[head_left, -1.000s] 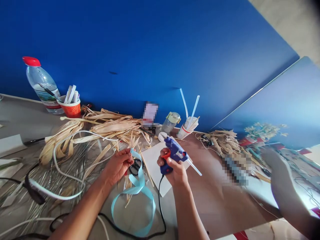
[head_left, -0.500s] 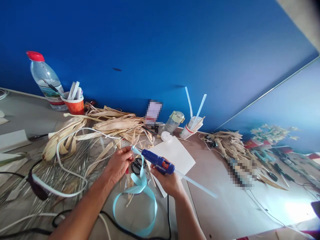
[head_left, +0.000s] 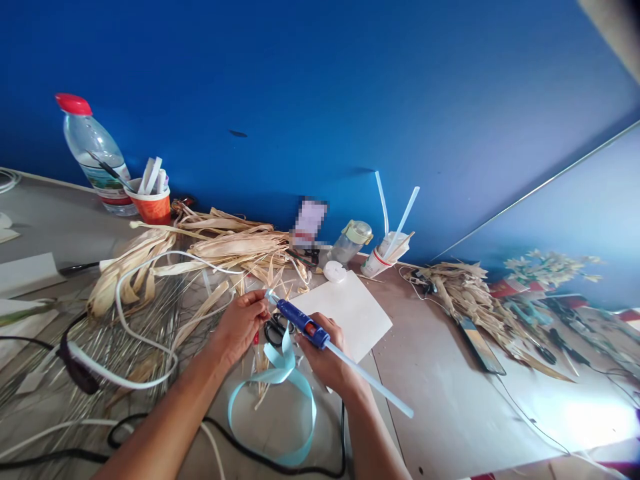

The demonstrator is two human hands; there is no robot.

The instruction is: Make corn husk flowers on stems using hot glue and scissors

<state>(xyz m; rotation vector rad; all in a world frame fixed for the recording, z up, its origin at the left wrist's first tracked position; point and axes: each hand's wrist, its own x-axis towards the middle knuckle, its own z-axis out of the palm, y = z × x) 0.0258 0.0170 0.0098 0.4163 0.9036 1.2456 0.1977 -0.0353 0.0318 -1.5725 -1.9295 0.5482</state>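
Note:
My left hand (head_left: 244, 325) pinches the upper end of a light blue ribbon (head_left: 283, 367), close to a pale star-shaped husk piece (head_left: 271, 275). From there the ribbon hangs down and loops on the table. My right hand (head_left: 327, 353) is wrapped round a blue glue gun (head_left: 301, 323), whose tip points at the ribbon beside my left fingertips. A long translucent glue stick (head_left: 373, 382) sticks out of the gun's rear toward the lower right. Black scissors (head_left: 276, 331) lie beneath, partly hidden by the gun and ribbon.
Dried husks (head_left: 235, 245), a white cable (head_left: 120, 310) and thin wires cover the left. Behind stand a bottle (head_left: 95, 150), an orange cup (head_left: 154, 208), a jar (head_left: 350, 241) and a cup with glue sticks (head_left: 376, 263). White paper (head_left: 360, 317) and a phone (head_left: 481, 347) lie right.
The glue gun has turned and its tip has come nearer my left fingertips. Its glue stick now slants more steeply downward. The ribbon's upper part has shifted behind the gun.

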